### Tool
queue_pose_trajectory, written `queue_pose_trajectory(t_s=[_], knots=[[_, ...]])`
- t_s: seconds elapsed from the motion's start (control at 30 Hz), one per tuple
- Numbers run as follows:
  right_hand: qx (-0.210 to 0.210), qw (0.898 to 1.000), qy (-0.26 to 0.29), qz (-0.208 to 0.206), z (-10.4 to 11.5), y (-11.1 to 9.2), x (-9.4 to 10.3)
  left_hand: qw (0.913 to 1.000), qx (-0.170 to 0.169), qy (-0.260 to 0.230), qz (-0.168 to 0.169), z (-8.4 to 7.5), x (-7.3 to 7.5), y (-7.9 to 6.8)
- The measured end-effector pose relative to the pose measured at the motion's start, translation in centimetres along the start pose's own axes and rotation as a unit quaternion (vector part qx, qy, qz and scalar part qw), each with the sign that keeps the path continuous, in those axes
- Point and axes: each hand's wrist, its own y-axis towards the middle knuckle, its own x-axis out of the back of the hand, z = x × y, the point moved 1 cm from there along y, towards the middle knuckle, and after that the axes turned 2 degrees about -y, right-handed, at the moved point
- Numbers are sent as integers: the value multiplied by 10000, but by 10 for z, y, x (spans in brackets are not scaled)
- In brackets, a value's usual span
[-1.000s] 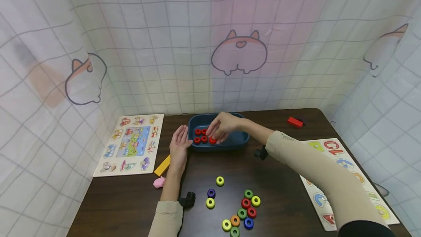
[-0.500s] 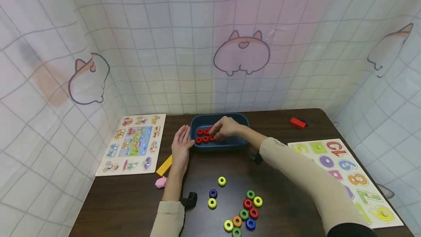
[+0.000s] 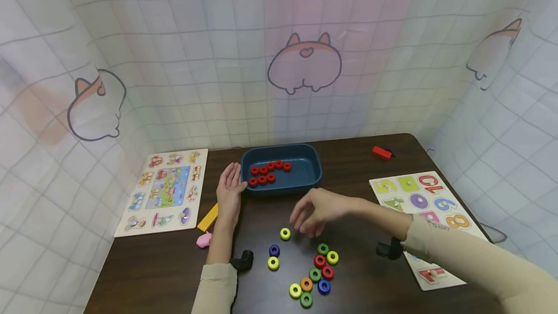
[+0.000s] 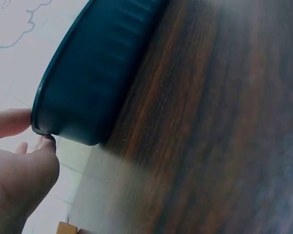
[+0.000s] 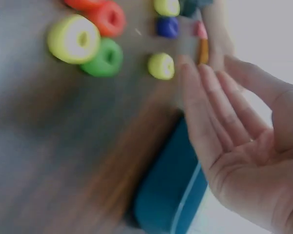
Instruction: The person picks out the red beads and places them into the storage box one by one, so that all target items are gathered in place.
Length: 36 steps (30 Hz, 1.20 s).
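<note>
My left hand [image 3: 228,196] rests at the left end of a blue plastic tray [image 3: 279,190], fingers extended along its outside. In the left wrist view, the thumb and a finger of this hand [image 4: 24,170] touch the tray's rim [image 4: 36,97]. Several red rings [image 3: 263,170] lie in the tray's left half. Over the table in front of the tray is my right hand [image 3: 320,211], with nothing in its fingers. Near its fingertips sits a yellow ring [image 3: 285,234]. The right wrist view shows this hand [image 5: 244,131] with fingers extended and spread from the thumb.
Several coloured rings cluster nearer me, among them a red ring [image 3: 327,273] and an orange ring [image 3: 306,284]. A picture puzzle board [image 3: 131,224] lies left, a number puzzle board [image 3: 418,275] right. Yellow block [image 3: 208,218], pink toy [image 3: 203,240] and red block [image 3: 381,153] also lie around.
My right hand has left the tray and moved back toward me, over the table, with nothing in it. The red rings in the tray are now uncovered. My left hand stays at the tray.
</note>
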Motion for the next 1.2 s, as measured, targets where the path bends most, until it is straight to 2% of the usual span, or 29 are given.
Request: queue_pose_trajectory(t_s=[0.13, 0.27, 0.47, 0.7, 0.8, 0.9, 1.0, 1.2], knots=[[-452, 9985, -297, 0, -15, -16, -17, 10000, 17, 6, -34, -3, 5, 1], [-636, 9970, -426, -83, -30, -24, -31, 9999, 87, -87, -15, -5, 7, 1], [-604, 9958, -646, -252, -41, -30, -49, 9998, 142, -106, 58, -5, 5, -1], [-384, 9854, -1576, -510, -36, -30, -60, 10000, 45, 0, 76, -2, 4, 1], [-378, 9826, -1738, -535, -36, -28, -61, 9999, 105, -24, 42, -2, 5, 0], [-385, 9832, -1712, -505, -37, -26, -61, 9999, 153, -46, 19, -2, 5, -1], [-394, 9872, -1466, -493, -37, -25, -56, 9998, 145, -94, 22, -1, 4, -1], [-324, 9944, -877, -487, -27, -24, -35, 9997, 167, -192, 54, -4, 1, -3]])
